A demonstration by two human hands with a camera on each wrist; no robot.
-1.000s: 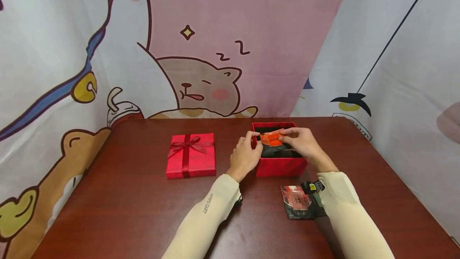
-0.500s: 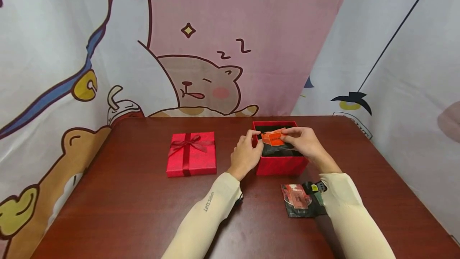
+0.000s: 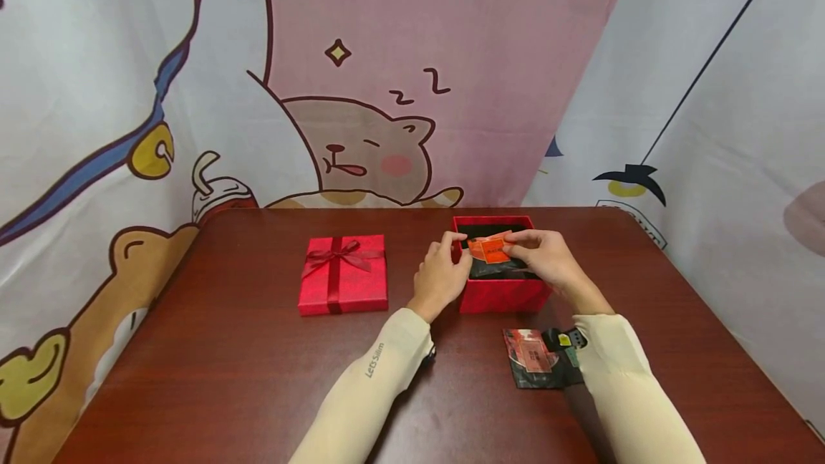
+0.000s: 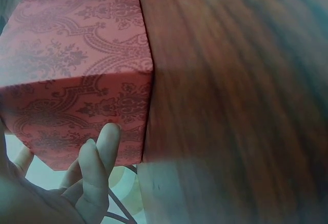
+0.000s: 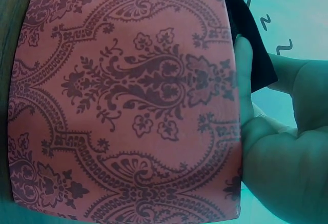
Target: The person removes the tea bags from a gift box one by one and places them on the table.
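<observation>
An open red gift box (image 3: 503, 297) with a dark inside stands at the right of the table. A flat black packet (image 3: 493, 268) with an orange label lies tilted in its mouth. My right hand (image 3: 548, 258) pinches the packet's upper right edge between thumb and fingers. At the box's left rim, my left hand (image 3: 442, 274) has thumb and index finger at the packet's left edge, pinching it. In the left wrist view, other left fingers (image 4: 106, 144) rest against the patterned box wall (image 4: 77, 111). The packet's dark corner (image 5: 256, 55) pokes above the rim in the right wrist view.
A second dark packet (image 3: 531, 360) with a reddish picture lies in front of the box, partly under the right forearm. The red lid (image 3: 354, 292) with a ribbon bow sits to the left on the brown table (image 3: 245, 349). A printed curtain (image 3: 490, 92) hangs behind.
The packet shifts slightly at the box mouth, and both hands keep nearly the same place. The view tips a little; the lid and the second packet stay where they were on the table.
</observation>
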